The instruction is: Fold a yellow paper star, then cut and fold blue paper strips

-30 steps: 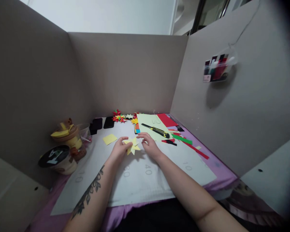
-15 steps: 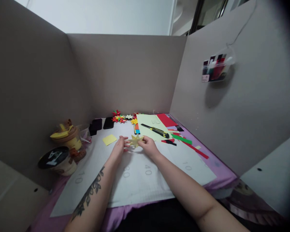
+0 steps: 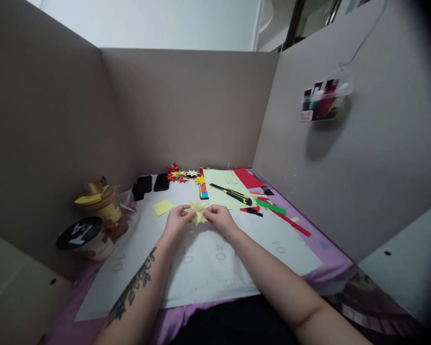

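Your left hand (image 3: 180, 219) has just closed in, so the pale yellow paper star (image 3: 198, 211) is pinched from both sides, with your right hand (image 3: 220, 219) gripping its other edge. Your hands are close together, the one star held between them over the white sheet (image 3: 208, 282) (its points splay out neatly around your fingertips).

Left of the star lies one yellow paper square (image 3: 163, 207). Beyond it to the left are two dark flat things like phones, the nearer one (image 3: 161, 182) and the farther one (image 3: 144, 184). Straight beyond the star you have a heap of folded stars (image 3: 178, 176), too tangled to count.

To the star's right and beyond, one pale green sheet (image 3: 215, 178) carries one black-and-yellow craft knife (image 3: 239, 196), perhaps with a slim tool alongside. Farther right of the star are one red sheet (image 3: 249, 179), one wide green strip (image 3: 271, 207) and one long red strip (image 3: 294, 225), among smaller scraps. Well to the star's left, you have one black-lidded tub (image 3: 82, 232) and one brown pot (image 3: 98, 203).
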Demonstrator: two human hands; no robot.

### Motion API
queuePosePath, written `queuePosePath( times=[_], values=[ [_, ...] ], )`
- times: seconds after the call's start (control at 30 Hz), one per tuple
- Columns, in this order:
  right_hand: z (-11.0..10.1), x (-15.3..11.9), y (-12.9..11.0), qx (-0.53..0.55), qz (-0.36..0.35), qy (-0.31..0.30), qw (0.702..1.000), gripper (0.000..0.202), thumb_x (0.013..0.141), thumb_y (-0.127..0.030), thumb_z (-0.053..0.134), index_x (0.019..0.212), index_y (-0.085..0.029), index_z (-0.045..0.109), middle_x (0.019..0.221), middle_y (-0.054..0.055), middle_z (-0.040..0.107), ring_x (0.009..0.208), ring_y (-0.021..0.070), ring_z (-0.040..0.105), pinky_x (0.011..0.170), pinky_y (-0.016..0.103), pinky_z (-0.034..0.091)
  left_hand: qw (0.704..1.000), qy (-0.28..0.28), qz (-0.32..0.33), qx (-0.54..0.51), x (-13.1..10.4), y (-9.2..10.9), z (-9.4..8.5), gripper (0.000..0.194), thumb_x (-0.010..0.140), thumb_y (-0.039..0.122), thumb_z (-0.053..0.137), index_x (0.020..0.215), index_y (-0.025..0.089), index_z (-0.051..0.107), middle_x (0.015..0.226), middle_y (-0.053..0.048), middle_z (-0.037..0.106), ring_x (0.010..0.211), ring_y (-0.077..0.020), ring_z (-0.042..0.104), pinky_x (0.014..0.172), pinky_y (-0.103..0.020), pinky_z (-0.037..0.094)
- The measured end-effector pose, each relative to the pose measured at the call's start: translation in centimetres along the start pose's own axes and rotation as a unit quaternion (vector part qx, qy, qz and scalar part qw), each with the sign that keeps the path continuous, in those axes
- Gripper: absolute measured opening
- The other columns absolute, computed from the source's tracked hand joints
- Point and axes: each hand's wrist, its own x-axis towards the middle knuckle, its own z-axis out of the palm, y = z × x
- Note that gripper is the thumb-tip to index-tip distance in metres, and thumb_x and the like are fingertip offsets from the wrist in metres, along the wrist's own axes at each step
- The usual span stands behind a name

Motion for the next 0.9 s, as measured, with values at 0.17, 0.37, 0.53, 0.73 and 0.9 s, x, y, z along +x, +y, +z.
queuePosePath(
  times=[0.17, 0.37, 0.53, 0.73, 0.9],
  values=[
    [0.1, 0.0, 0.0, -0.012, 0.006, 0.008, 1.000, 0.024, 0.063, -0.039, 0.068, 0.058, -0.016, 0.061, 0.052, -0.002, 0.058, 0.048, 0.0100, 0.043, 0.050, 0.024, 0.033, 1.000, 0.021, -0.003, 0.012, -0.1, 0.2, 0.1, 0.049, 0.055, 0.033, 0.075, 0.095, 0.010, 0.058, 0.055, 0.003, 0.058, 0.048, -0.0094, 0.051, 0.051, -0.021, 0.038],
    [0.0, 0.1, 0.2, 0.001, 0.010, 0.000, 1.000, 0.025, 0.063, -0.039, 0.069, 0.060, -0.016, 0.060, 0.053, -0.003, 0.057, 0.049, 0.0098, 0.044, 0.051, 0.023, 0.033, 1.000, 0.015, 0.009, 0.008, 0.1, -0.1, 0.2, 0.046, 0.056, 0.033, 0.075, 0.094, 0.010, 0.061, 0.057, 0.001, 0.061, 0.051, -0.0115, 0.055, 0.053, -0.023, 0.043],
    [0.1, 0.1, 0.4, 0.019, 0.029, -0.025, 0.999, 0.024, 0.060, -0.038, 0.070, 0.067, -0.016, 0.062, 0.059, -0.002, 0.060, 0.051, 0.0107, 0.048, 0.051, 0.022, 0.035, 1.000, 0.009, 0.004, 0.002, 0.0, -0.1, 0.4, 0.047, 0.057, 0.038, 0.075, 0.093, 0.011, 0.063, 0.059, -0.001, 0.062, 0.051, -0.0116, 0.055, 0.053, -0.023, 0.043],
    [0.3, 0.2, 1.0, 0.024, 0.044, -0.012, 0.999, 0.021, 0.062, -0.034, 0.068, 0.065, -0.015, 0.059, 0.055, -0.003, 0.057, 0.048, 0.0096, 0.046, 0.048, 0.022, 0.034, 1.000, 0.001, 0.000, -0.012, -0.1, -0.3, 0.2, 0.040, 0.055, 0.036, 0.077, 0.084, 0.011, 0.063, 0.061, -0.002, 0.062, 0.053, -0.0113, 0.055, 0.053, -0.022, 0.041],
    [0.4, 0.3, 1.7, 0.029, 0.053, 0.004, 0.998, 0.023, 0.063, -0.036, 0.067, 0.068, -0.015, 0.059, 0.051, -0.004, 0.054, 0.045, 0.0095, 0.045, 0.047, 0.021, 0.034, 1.000, 0.011, -0.003, -0.007, 0.0, -0.6, 0.3, 0.037, 0.054, 0.036, 0.076, 0.079, 0.011, 0.063, 0.058, -0.001, 0.061, 0.050, -0.0112, 0.054, 0.050, -0.021, 0.038]
  ],
)
